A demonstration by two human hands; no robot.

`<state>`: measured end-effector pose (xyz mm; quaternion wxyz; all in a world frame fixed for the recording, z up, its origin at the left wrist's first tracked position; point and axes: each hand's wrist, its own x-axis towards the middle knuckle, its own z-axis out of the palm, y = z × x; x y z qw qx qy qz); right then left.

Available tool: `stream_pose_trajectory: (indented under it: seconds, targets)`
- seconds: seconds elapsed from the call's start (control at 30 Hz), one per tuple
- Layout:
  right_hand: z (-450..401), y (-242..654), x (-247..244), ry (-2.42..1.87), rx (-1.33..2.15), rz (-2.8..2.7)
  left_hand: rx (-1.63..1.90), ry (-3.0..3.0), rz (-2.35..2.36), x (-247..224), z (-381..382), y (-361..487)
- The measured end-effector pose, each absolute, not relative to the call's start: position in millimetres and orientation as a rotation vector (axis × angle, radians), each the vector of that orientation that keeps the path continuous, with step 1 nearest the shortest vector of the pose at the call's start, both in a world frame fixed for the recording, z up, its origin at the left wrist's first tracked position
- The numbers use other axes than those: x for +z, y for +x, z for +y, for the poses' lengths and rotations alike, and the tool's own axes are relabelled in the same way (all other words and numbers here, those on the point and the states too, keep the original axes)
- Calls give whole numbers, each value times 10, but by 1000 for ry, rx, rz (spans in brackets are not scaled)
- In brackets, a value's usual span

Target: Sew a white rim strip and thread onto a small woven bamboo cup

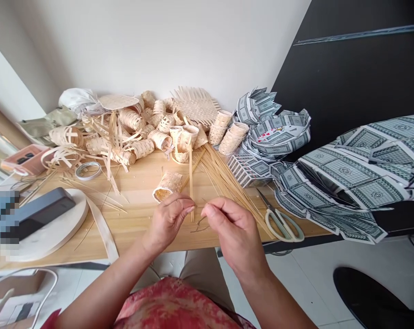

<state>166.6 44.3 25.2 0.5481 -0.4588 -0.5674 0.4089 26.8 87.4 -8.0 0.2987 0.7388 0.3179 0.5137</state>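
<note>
My left hand [170, 221] is closed in a pinch, fingertips together over the front of the table. Close beside it, my right hand [232, 228] pinches a thin dark wire-like strand [200, 225], whose loose end hangs below the fingers. A fine line seems to run across the small gap between both pinches; its exact path is too thin to follow. Just beyond my left hand, a small woven basket [168, 186] lies on its side with its rim toward me. A flat pale strip [190, 183] stands out behind my fingertips.
Woven cups and loose strips [131, 132] are heaped at the back. Scissors [284, 224] lie right of my hand, near folded-card pieces [357, 173]. Long thin splints [227, 178] cross the wooden table [141, 228]. Tape [88, 170] and a round board [61, 230] are left.
</note>
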Motion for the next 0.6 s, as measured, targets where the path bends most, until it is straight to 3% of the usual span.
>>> stream_pose_trajectory:
  seconds: [0.27, 0.43, 0.6]
  targets:
    - [481, 1702, 227, -980, 1208, -1160, 1208, 2257, 830, -48, 869, 233]
    - [474, 1724, 249, -991, 1208, -1149, 1346, 2005, 903, 25, 887, 253]
    - [496, 1731, 241, -1008, 1212, -1136, 1262, 1669, 830, 76, 867, 251]
